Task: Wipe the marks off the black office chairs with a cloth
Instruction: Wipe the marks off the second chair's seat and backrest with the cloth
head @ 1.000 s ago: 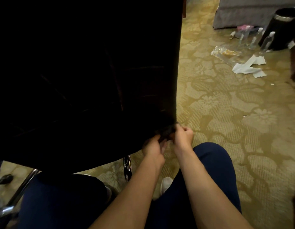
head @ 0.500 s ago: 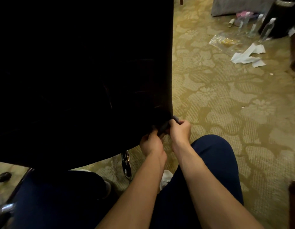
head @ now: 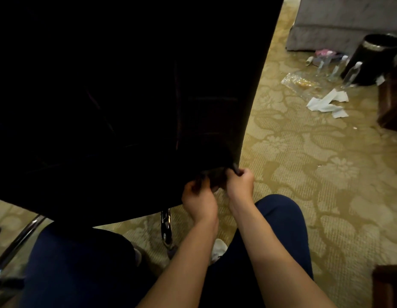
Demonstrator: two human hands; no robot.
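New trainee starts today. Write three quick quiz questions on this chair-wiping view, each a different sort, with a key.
1. True or false: both hands work at the lower right corner of the chair.
2. What does the right hand pinch? A) a bottle B) a dark cloth C) white paper
3. Fill in: the white paper lies on the ____, in front of the black bin.

Key: 1 true. The left hand is there too, fingers curled at the chair's edge; the dark hides what it grips. 2 B. 3 carpet.
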